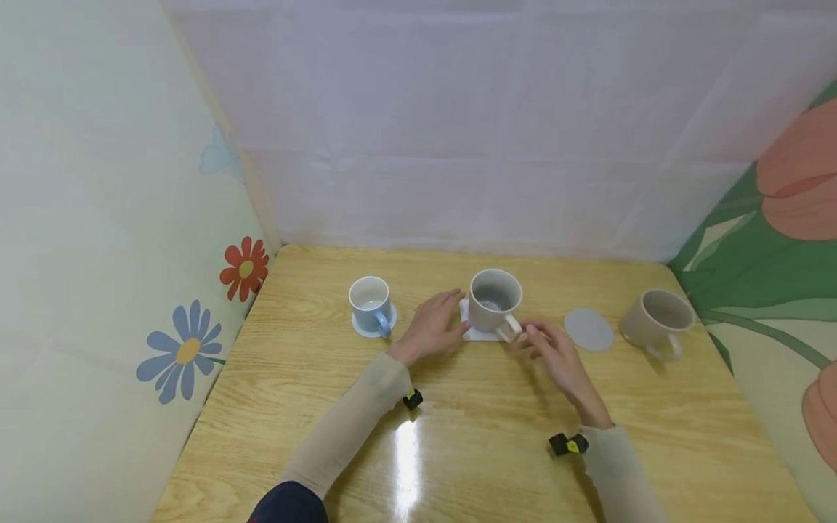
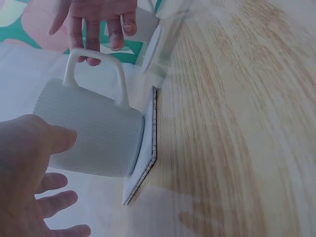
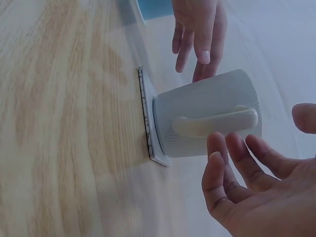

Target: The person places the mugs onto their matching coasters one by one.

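A ribbed grey-white mug (image 1: pixel 485 314) stands upright on a square white coaster (image 1: pixel 480 335), its handle turned toward the front right. On its left side is my left hand (image 1: pixel 431 328), the thumb close to the mug wall and the fingers spread apart. My right hand (image 1: pixel 554 356) is beside the handle (image 3: pixel 217 123), fingers loosely bent and the palm holding nothing. In the right wrist view its fingertips (image 3: pixel 237 143) come right up to the handle without wrapping round it.
To the left, a light blue mug (image 1: pixel 370 301) rests on a round pale coaster (image 1: pixel 359 330). At right lies a round grey coaster (image 1: pixel 588 329), and past it a beige mug (image 1: pixel 644 324) stands directly on the wooden table (image 1: pixel 484 436). A white backdrop (image 1: pixel 425 131) rises behind the table.
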Tool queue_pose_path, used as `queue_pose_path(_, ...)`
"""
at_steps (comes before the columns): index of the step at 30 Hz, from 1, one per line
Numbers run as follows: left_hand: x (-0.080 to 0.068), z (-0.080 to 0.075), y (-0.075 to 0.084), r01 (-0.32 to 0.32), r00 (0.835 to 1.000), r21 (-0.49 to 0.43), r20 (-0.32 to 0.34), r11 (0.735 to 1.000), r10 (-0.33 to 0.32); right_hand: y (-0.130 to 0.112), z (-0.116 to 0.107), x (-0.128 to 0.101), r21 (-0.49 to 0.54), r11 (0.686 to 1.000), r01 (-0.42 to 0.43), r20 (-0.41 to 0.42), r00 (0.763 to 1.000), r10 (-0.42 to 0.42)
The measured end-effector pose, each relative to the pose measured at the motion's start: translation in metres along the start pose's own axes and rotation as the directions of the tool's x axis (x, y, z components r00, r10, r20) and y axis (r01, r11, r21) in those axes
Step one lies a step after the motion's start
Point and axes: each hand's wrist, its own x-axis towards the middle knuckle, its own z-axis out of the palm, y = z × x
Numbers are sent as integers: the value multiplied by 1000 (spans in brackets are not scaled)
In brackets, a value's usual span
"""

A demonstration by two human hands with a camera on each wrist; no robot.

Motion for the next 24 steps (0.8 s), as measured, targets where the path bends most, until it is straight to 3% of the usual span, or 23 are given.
queue_pose_path(8, -1, -1, 4, 3, 997, -16, -79, 1000, -4, -1, -9, -5, 7, 998, 60, -30, 998, -60)
queue_pose_path(17, -3, -9, 13, -17, 994, -3, -105, 1000, 16, -3, -23, -8, -14, 994, 106, -72, 992, -106)
queue_pose_path(24, -2, -17, 24, -79, 987, 2, -139, 997, 79, -5, -34, -10, -52, 990, 131, -88, 987, -135)
